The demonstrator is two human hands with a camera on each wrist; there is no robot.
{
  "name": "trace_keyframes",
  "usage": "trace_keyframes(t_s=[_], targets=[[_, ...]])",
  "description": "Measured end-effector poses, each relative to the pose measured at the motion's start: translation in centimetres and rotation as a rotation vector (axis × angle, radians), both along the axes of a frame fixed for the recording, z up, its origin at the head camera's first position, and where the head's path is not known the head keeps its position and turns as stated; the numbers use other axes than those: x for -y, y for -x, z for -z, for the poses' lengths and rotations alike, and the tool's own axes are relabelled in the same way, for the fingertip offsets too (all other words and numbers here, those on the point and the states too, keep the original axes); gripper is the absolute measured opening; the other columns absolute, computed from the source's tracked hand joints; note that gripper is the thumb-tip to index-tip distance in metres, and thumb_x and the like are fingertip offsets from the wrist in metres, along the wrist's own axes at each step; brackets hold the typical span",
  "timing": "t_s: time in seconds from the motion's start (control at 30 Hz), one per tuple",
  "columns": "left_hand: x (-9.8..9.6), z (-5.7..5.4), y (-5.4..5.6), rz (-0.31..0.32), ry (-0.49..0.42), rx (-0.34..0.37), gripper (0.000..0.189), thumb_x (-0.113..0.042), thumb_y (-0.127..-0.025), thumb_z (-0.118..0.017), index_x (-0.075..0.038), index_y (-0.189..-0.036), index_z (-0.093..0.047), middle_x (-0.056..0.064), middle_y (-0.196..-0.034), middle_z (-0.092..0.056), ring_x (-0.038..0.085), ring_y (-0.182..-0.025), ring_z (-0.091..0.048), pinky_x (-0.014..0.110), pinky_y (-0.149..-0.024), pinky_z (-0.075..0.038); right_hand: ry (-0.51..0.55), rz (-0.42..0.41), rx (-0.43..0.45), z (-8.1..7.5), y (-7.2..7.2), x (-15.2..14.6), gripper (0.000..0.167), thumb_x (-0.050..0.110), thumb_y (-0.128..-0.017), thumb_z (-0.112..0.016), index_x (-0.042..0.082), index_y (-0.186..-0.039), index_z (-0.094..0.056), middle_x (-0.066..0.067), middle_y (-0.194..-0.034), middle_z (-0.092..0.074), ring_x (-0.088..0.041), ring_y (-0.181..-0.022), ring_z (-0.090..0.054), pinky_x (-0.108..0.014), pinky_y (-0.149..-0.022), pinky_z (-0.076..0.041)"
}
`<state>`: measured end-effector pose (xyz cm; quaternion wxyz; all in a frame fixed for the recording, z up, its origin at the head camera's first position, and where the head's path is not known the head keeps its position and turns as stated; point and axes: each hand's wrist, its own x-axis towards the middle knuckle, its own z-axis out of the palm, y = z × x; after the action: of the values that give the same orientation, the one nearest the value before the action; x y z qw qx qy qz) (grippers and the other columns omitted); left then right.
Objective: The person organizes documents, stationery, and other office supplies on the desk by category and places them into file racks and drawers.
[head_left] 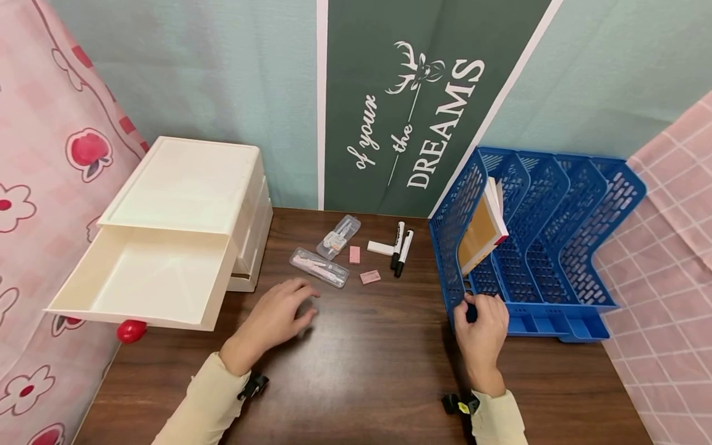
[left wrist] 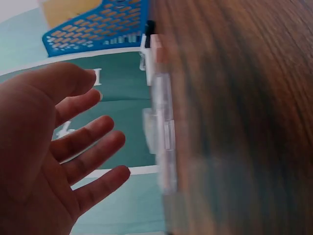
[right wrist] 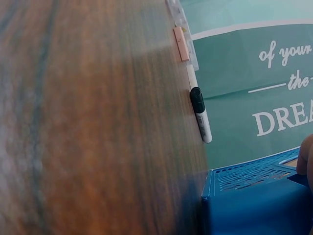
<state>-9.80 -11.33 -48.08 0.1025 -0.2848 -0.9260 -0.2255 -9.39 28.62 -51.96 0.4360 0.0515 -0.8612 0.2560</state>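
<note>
My left hand (head_left: 278,315) hovers over the table with fingers spread and loosely bent, holding nothing. Nearest to it lies a clear case with pink items inside (head_left: 319,267); behind that is a second clear case (head_left: 338,237). At the right, my right hand (head_left: 483,324) grips the front left corner of a blue file rack (head_left: 589,232), thumb and index finger curled at its edge. Only a few of its fingers (right wrist: 305,156) show in the right wrist view. A yellow-covered book (head_left: 481,235) leans in the rack's leftmost slot.
Two pink erasers (head_left: 369,277), a white block (head_left: 381,248) and two black-and-white markers (head_left: 404,252) lie mid-table towards the wall. On the left, a white drawer unit (head_left: 183,179) has its top drawer (head_left: 217,284) pulled out, with a red knob (head_left: 131,331).
</note>
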Motion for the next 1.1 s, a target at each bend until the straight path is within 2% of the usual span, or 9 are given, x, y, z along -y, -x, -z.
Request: trace_keyframes(t_s=[0.47, 0.67, 0.83, 1.1], targets=[[0.0, 1.2, 4.3, -0.067, 0.044, 0.046, 0.023, -0.016, -0.088, -0.077, -0.006, -0.108, -0.072, 0.009, -0.102, -0.068, 0.029, -0.09, -0.066, 0.047, -0.077, -0.053, 0.002, 0.011, 0.011, -0.1, -0.1, 0.0, 0.005, -0.004, -0.079, -0.063, -0.002, -0.083, -0.066, -0.02, -0.08, -0.067, -0.04, -0.083, -0.06, -0.058, -0.105, -0.038], [-0.4, 2.1, 5.6, -0.083, 0.069, 0.071, 0.033, -0.019, -0.089, -0.076, -0.005, -0.118, -0.07, 0.013, -0.113, -0.065, 0.032, -0.102, -0.064, 0.05, -0.086, -0.051, 0.007, 0.008, 0.018, 0.0, -0.1, 0.1, 0.005, -0.003, -0.081, -0.062, -0.003, -0.084, -0.067, -0.02, -0.08, -0.068, -0.04, -0.083, -0.061, -0.058, -0.106, -0.038], [-0.7, 2.2, 6.5, -0.091, 0.066, 0.073, 0.04, -0.019, -0.087, -0.078, -0.004, -0.122, -0.067, 0.016, -0.121, -0.063, 0.034, -0.113, -0.059, 0.052, -0.094, -0.048, 0.012, 0.007, 0.017, 0.0, -0.1, 0.1, 0.006, -0.004, -0.08, -0.063, -0.003, -0.084, -0.067, -0.02, -0.08, -0.068, -0.04, -0.083, -0.061, -0.058, -0.105, -0.038], [-1.4, 2.6, 7.3, -0.047, 0.097, 0.145, 0.05, -0.023, -0.085, -0.079, -0.009, -0.131, -0.066, 0.016, -0.134, -0.057, 0.036, -0.127, -0.052, 0.056, -0.107, -0.038, 0.008, 0.009, 0.019, 0.0, 0.0, 0.0, 0.006, -0.003, -0.081, -0.062, -0.003, -0.084, -0.066, -0.02, -0.08, -0.067, -0.04, -0.083, -0.06, -0.059, -0.105, -0.038]])
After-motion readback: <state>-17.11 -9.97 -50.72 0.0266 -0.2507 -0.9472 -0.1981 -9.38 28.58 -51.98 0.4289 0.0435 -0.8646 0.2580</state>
